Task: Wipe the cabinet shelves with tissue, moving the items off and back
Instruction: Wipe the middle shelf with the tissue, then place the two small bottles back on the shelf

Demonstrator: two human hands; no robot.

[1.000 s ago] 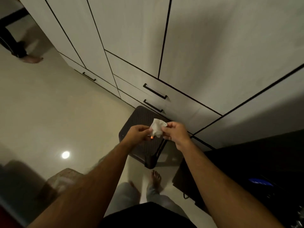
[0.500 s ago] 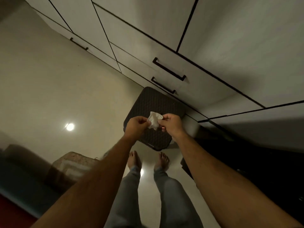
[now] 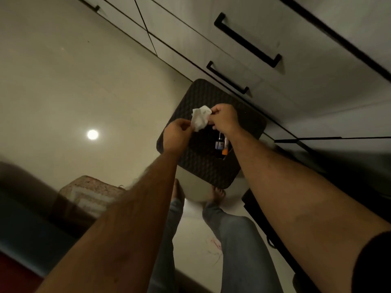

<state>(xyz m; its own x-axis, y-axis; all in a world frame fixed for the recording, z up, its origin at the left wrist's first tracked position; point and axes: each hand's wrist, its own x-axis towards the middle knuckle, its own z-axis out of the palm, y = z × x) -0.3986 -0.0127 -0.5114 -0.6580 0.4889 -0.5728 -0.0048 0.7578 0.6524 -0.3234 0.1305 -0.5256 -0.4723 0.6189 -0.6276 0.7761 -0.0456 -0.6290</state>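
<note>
A crumpled white tissue point(image 3: 200, 118) is pinched between both hands in front of me. My left hand point(image 3: 177, 135) grips its lower left edge and my right hand point(image 3: 225, 119) grips its upper right edge. Below the hands stands a dark woven stool point(image 3: 207, 166). On the stool lie a small bottle point(image 3: 219, 143) and an orange-capped tube point(image 3: 225, 149), partly hidden by my right wrist. White cabinet drawers point(image 3: 254, 66) with black bar handles run along the upper right, all shut. No shelf is in sight.
Glossy beige floor point(image 3: 74, 81) spreads to the left, with a lamp reflection on it. A patterned mat point(image 3: 91, 193) lies at lower left. My bare feet stand just before the stool. A dark piece of furniture point(image 3: 317, 187) fills the right side.
The camera has tilted further down, so the stool and drawers appear larger and the items on the stool have come into sight. Both hands still hold the tissue.
</note>
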